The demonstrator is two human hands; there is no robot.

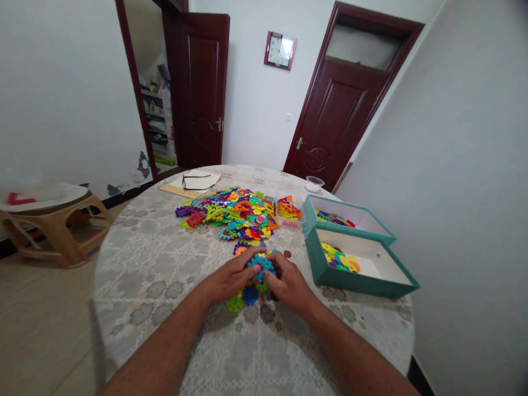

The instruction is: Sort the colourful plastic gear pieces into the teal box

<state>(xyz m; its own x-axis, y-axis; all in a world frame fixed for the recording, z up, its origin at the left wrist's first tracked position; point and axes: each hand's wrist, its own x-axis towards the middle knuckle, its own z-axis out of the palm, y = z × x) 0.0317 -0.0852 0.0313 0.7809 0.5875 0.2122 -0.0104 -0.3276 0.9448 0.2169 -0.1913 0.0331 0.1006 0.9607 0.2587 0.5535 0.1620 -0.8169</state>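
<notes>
Both my hands meet over the near middle of the table around a light-blue toothed plastic gear piece (263, 265). My left hand (233, 275) grips its left side, thumb on top. From the right, my right hand (289, 279) holds the same piece between thumb and fingers. Below them a dark blue disc (249, 295) and a lime-green disc (235, 304) lie on the cloth; more green shows under the light-blue piece. Just beyond my fingers spreads a large pile of colourful gear pieces (243, 212). My fingers hide part of what is under the held piece.
On the right stand two teal boxes, the nearer box (363, 283) and the farther box (350, 202), with pieces inside. Glasses (196, 182) rest on paper at the back left. A clear bowl (314, 183) sits at the far edge. A stool (58, 225) stands left of the table.
</notes>
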